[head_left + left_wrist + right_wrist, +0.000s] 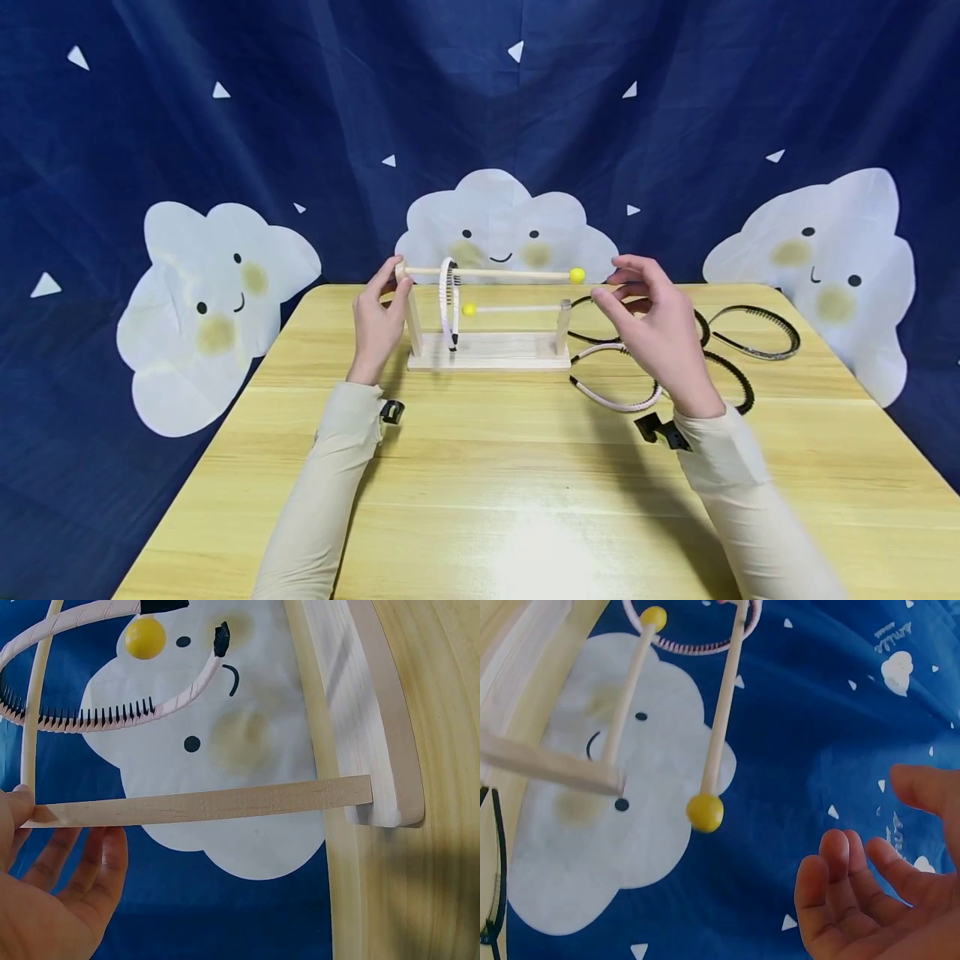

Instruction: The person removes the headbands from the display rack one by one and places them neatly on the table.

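A wooden stand [495,360] has a post at each end, and each post carries a rod tipped with a yellow ball [577,275]. My left hand [378,325] pinches the top of the taller left post [202,804] between thumb and fingers. On the upper rod [724,712] hangs a pale pink headband [445,312] with black comb teeth and dark tips, close to that post. Just right of the upper rod's ball my right hand [660,333] is held in the air, fingers loosely bent and apart, with nothing in it.
Several headbands lie on the table right of the stand, partly behind my right hand: a pale one [618,406], a black one [742,383] and a dark patterned one [787,333]. Behind the wooden table [450,500] hangs a blue curtain [465,92] with clouds.
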{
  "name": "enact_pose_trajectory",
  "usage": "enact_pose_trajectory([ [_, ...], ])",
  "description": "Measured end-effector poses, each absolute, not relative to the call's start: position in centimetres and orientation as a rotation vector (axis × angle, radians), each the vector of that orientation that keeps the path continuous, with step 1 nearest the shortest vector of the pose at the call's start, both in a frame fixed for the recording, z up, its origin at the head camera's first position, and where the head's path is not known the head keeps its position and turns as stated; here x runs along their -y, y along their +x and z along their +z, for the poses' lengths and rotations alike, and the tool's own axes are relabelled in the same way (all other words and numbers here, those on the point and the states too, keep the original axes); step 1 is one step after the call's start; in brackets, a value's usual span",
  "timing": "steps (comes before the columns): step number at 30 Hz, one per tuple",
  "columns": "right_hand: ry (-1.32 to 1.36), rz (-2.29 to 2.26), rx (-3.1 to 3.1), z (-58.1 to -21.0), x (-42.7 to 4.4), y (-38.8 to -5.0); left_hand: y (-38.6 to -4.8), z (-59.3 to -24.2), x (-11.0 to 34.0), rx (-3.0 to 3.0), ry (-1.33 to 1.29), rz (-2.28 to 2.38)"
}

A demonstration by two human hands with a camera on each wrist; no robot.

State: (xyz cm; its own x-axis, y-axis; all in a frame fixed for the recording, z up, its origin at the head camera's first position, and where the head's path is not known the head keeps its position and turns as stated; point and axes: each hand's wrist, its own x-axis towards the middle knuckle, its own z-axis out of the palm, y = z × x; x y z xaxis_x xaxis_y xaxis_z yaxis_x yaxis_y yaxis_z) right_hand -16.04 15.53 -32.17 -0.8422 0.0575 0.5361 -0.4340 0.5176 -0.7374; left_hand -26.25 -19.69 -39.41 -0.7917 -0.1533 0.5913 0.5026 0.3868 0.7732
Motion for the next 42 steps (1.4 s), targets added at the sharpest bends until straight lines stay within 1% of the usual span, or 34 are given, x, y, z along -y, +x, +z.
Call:
enact_pose_trajectory([
  [4, 0.310, 1.331, 2.266, -32.1, -14.6, -16.2, -26.0, -39.2, 19.4, 2.060, -0.282, -1.436],
  [11, 0.330, 1.406, 2.254, -32.2, -13.1, -16.8, -23.6, -36.9, 18.4, 2.080, -0.282, -1.434],
  [15, 0.356, 1.435, 2.254, -32.3, -12.3, -17.2, -23.1, -36.5, 18.4, 2.090, -0.284, -1.434],
  [22, 0.394, 1.453, 2.275, -32.6, -10.8, -17.7, -25.9, -39.2, 19.7, 2.071, -0.287, -1.463],
  [34, 0.417, 1.533, 2.259, -32.8, -8.2, -18.4, -25.9, -39.2, 19.8, 2.091, -0.286, -1.457],
  [42, 0.484, 1.535, 2.257, -33.6, -5.9, -18.7, -26.0, -39.2, 19.7, 2.084, -0.278, -1.441],
])
